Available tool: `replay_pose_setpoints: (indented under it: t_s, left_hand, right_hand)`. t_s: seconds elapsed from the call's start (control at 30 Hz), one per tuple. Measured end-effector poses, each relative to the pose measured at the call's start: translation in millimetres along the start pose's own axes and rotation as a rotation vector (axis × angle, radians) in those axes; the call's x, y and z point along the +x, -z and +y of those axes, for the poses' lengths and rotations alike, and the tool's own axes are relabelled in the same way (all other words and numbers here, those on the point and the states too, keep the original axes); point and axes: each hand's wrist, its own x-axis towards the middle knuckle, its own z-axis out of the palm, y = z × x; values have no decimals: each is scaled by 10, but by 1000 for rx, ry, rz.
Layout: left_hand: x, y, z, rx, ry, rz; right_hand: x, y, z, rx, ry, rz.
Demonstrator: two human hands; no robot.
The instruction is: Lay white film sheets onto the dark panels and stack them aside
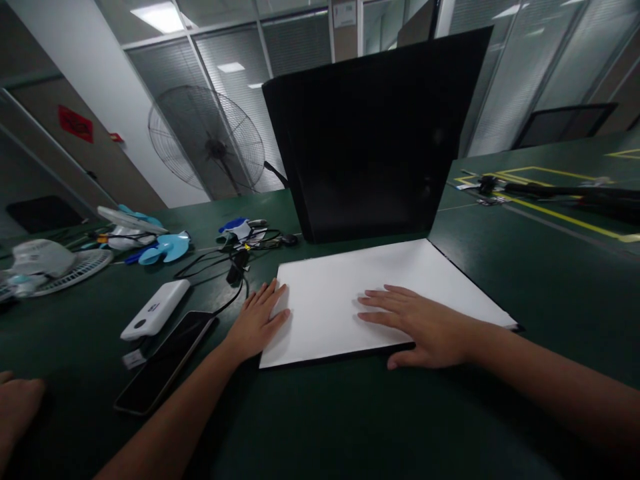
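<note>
A white flat board lies on the dark green table in front of me. My right hand rests flat on its near part, fingers stretched out toward the left. My left hand lies open at the board's left edge, fingers touching the edge. Behind the board stands a tall black panel, upright and angled like a backdrop.
Left of my left hand lie a black phone and a white power bank with cables. Farther left are small fan parts and blue blades. A floor fan stands behind. Another person's hand shows at the bottom left.
</note>
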Motion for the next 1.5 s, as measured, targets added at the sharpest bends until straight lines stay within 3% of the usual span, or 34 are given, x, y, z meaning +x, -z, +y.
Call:
replay_pose_setpoints:
  t_s: [0.13,0.37,0.5,0.77,1.13,1.33,1.5]
  left_hand:
    - [5,12,12,16,1,-22]
    - [16,25,18,-23,13,-3]
    - [48,7,-50,-121,31,30]
    - [74,51,-213,-415,-13,114]
    - [65,2,-131,-496,-109,194]
    - [122,-51,-90,-520,41,245]
    - [89,73,-16,-471,59,174]
  right_hand:
    - [35,-82,-33,-129,52,126]
    - [53,-61,-198,-486,500,477]
    - [39,4,-322,-605,636,566]
    - [-89,150,-277,-671,658,598]
    - [-198,244,-183,-680,542,724]
    - [-66,63,-150,-673,501,802]
    - [-16,22,-193,-681,487,792]
